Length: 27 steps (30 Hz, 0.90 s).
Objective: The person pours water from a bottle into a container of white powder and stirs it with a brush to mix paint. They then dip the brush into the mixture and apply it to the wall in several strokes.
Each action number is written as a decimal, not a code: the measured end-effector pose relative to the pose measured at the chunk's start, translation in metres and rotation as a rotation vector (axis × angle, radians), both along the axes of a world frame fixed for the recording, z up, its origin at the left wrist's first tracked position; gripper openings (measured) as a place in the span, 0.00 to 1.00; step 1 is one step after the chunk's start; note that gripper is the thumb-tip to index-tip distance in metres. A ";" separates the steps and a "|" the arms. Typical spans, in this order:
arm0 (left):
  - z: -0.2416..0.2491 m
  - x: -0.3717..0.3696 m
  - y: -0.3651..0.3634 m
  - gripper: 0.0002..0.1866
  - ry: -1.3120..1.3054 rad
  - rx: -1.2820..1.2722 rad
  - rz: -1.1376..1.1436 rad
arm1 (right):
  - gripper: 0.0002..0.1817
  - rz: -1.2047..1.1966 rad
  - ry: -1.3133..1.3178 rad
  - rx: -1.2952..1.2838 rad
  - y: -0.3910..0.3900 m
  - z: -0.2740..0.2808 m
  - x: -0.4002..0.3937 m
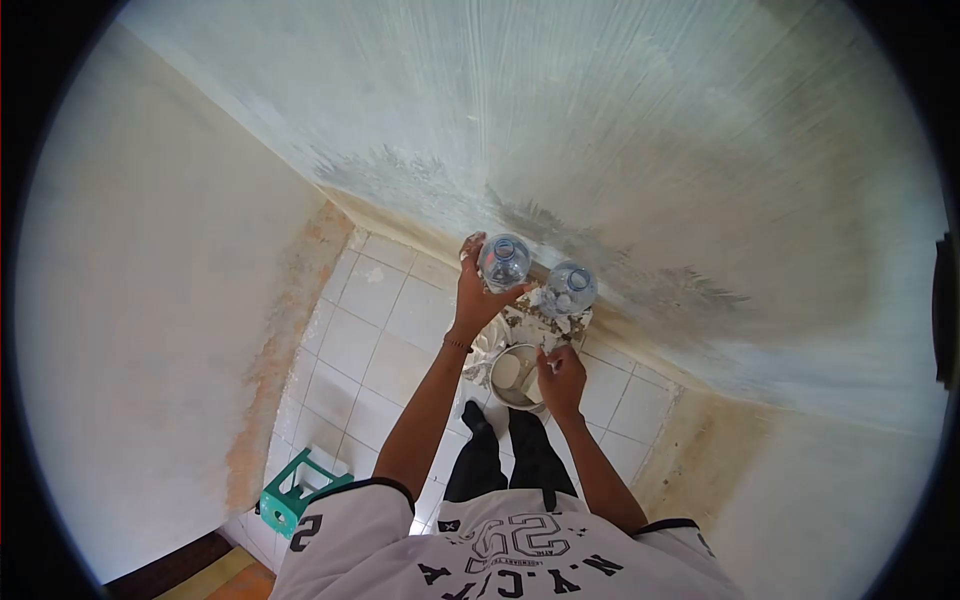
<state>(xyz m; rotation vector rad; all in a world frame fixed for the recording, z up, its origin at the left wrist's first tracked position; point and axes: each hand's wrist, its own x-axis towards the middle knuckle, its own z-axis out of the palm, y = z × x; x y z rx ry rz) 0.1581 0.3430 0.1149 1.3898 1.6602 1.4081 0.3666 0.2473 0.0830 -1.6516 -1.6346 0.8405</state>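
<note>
My left hand [478, 295], dusted white at the fingertips, is spread around a clear plastic bottle [505, 262] by the base of the wall. Just right of it, a second clear plastic bottle [573, 290] stands upright. Closer to my feet sits a round pot [497, 392] with pale material inside. My right hand [563, 380] is closed at the pot's right rim; its fingers hide what they grip. A pale flat piece [533, 388] shows in the pot beside that hand.
White crumbs and flakes [545, 325] litter the floor between bottles and pot. A green plastic stool [290, 500] stands at the lower left on white floor tiles [385, 340]. The wall ahead [600, 130] has streaked whitish and grey patches.
</note>
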 end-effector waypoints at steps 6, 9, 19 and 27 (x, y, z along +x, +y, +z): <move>-0.002 0.009 0.011 0.56 -0.022 -0.002 0.060 | 0.12 -0.161 0.068 0.126 0.022 0.010 0.031; -0.003 0.005 0.016 0.54 0.000 -0.005 0.107 | 0.10 -0.157 0.077 0.122 0.028 0.009 0.041; 0.074 -0.031 -0.011 0.48 0.073 0.112 0.088 | 0.10 0.129 0.147 0.068 -0.007 0.034 0.024; 0.155 -0.032 -0.111 0.57 0.165 0.125 -0.030 | 0.47 0.461 0.746 0.109 0.014 0.146 -0.068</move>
